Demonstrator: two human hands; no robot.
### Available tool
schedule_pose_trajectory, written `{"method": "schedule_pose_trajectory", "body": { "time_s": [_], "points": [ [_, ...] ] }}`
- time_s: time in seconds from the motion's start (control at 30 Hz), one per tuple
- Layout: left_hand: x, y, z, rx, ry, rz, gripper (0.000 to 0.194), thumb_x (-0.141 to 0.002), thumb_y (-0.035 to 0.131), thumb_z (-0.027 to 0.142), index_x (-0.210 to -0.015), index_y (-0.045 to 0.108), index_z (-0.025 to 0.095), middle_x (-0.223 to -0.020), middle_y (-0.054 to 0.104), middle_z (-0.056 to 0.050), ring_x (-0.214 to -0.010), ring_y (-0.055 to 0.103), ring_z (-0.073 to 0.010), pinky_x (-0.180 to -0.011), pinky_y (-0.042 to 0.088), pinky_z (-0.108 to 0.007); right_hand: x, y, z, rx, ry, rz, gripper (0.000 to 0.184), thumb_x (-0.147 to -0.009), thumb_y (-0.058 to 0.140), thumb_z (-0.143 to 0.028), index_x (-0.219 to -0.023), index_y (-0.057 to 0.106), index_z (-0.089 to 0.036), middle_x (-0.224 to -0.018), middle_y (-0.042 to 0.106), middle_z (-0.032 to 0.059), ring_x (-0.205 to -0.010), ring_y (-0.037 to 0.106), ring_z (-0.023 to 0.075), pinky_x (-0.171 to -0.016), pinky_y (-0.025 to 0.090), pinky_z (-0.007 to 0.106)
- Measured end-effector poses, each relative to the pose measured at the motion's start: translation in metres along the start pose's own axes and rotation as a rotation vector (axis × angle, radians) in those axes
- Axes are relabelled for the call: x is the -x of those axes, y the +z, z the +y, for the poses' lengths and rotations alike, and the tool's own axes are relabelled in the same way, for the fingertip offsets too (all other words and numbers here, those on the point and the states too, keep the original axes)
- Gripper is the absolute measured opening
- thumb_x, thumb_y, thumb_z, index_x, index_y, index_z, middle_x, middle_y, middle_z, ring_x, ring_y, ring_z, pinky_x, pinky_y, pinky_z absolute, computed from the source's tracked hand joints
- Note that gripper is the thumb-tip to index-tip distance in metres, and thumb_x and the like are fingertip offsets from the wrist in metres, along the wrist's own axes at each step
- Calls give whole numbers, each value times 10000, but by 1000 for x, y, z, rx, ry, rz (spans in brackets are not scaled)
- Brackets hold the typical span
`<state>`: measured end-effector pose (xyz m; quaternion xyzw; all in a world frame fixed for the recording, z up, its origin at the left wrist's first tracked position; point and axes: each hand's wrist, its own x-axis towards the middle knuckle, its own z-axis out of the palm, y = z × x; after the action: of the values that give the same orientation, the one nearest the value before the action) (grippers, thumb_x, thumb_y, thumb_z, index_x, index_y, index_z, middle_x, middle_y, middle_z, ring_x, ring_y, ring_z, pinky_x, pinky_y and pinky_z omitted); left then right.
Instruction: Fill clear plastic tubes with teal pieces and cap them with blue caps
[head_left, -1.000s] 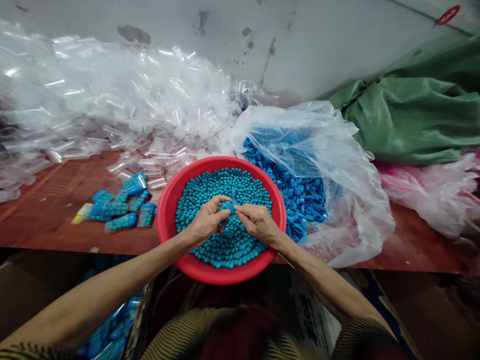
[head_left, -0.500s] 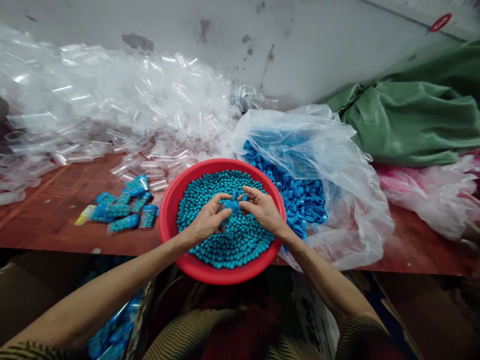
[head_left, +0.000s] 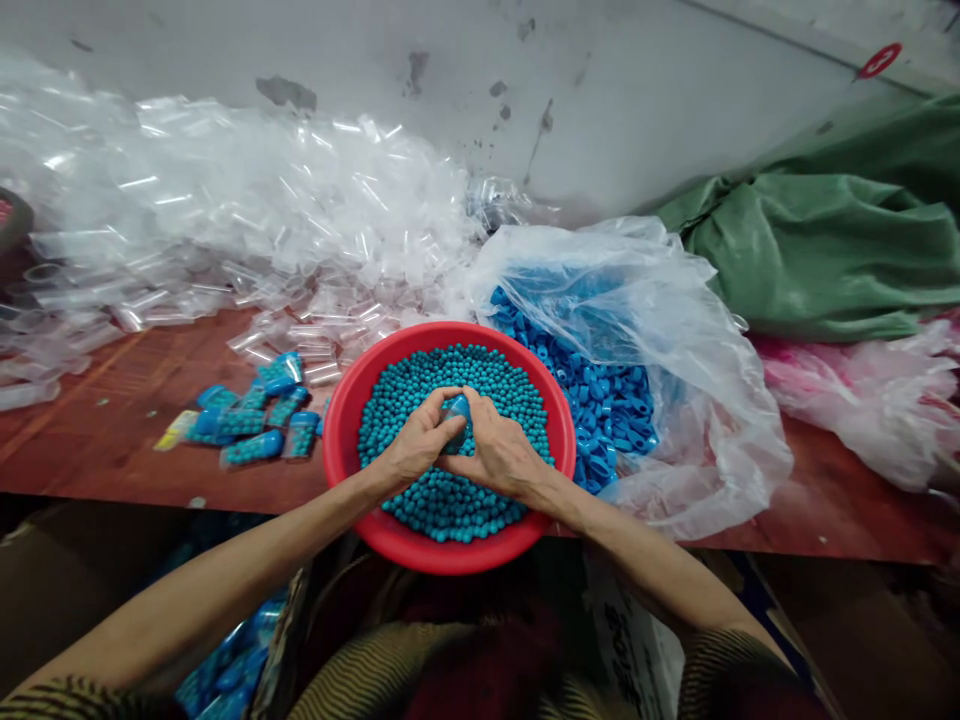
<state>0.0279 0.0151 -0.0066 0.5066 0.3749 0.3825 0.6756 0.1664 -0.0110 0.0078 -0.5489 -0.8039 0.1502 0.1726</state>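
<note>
Over a red basin [head_left: 339, 430] full of blue beads [head_left: 442, 515], my two hands meet around a small clear plastic bottle with blue at its top [head_left: 455, 408]. My left hand [head_left: 417, 438] is closed on the bottle from the left, thumb and fingers bent. From the other side my right hand [head_left: 501, 450] closes on it, its fingertips at the blue upper end and its thumb below. The hands cover most of the bottle. Several bead-filled bottles with blue caps [head_left: 255, 449] lie on the table left of the basin.
Clear empty tubes [head_left: 322, 250] are heaped along the wall at the back left. A plastic bag [head_left: 720, 430] spills blue caps [head_left: 611, 400] right of the basin. Green cloth [head_left: 825, 255] lies at the far right. More filled bottles [head_left: 232, 660] sit below the red-brown table's edge [head_left: 97, 430].
My right hand has moved left and closed in against the bottle in my left hand. The blue pieces between the fingers are now mostly covered. The view has shifted slightly.
</note>
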Motion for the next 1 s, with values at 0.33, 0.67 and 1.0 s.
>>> {"method": "schedule_pose_trajectory", "body": {
  "time_s": [0.33,0.67,1.0],
  "points": [
    [1,8,0,-75,-55,160,274,-740,610,320,-959,515,185,-635,503,57,-586,468,-94,-563,367,-201,-1,19,-10,-7,52,70,665,-713,615,-404,-1251,383,-89,-1033,540,175,-822,599,276,-624,515,398],
    [2,-20,18,-164,-23,160,320,-751,586,343,-1018,497,190,-595,467,71,-466,414,-73,-441,327,-187,-12,-2,18,-382,12,-142,720,-817,575,-376,-1411,244,-140,-1247,483,174,-772,578,158,-766,505,368],
    [44,-108,61,-176,-84,515,255,-692,647,236,-915,532,193,-660,587,56,-494,487,-59,-479,403,-181,-7,-5,66,-101,-41,-46,271,-876,493,-186,-1120,593,-128,-983,644,109,-892,598,198,-831,460,362]
  ]
}}
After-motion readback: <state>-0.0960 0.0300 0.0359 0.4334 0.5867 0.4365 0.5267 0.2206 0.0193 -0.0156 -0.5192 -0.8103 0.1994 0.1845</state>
